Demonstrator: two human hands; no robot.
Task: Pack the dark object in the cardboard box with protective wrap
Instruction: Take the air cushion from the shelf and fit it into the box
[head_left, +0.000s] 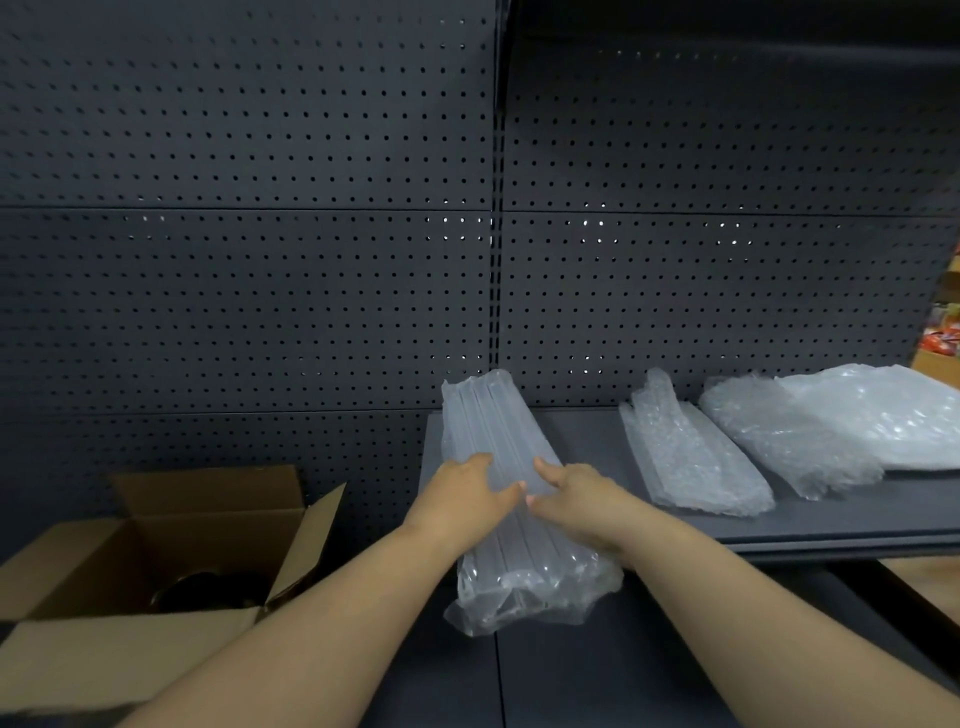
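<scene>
An open cardboard box (130, 639) stands at the lower left with its flaps spread. A dark round object (208, 592) lies inside it, mostly in shadow. A long clear air-column wrap (493, 415) lies slanted over the left end of a dark shelf and hangs past its front edge. My left hand (470, 491) rests on the wrap's left side with the fingers bent over it. My right hand (574, 493) lies on its right side, the fingers curled round the wrap. The fingertips of both hands almost meet on top.
A dark shelf (831, 525) carries a folded bubble wrap piece (685, 452) and a bigger heap of bubble wrap (841, 421) at the right. A dark pegboard wall (260, 260) fills the background. Coloured goods (943, 332) show at the far right.
</scene>
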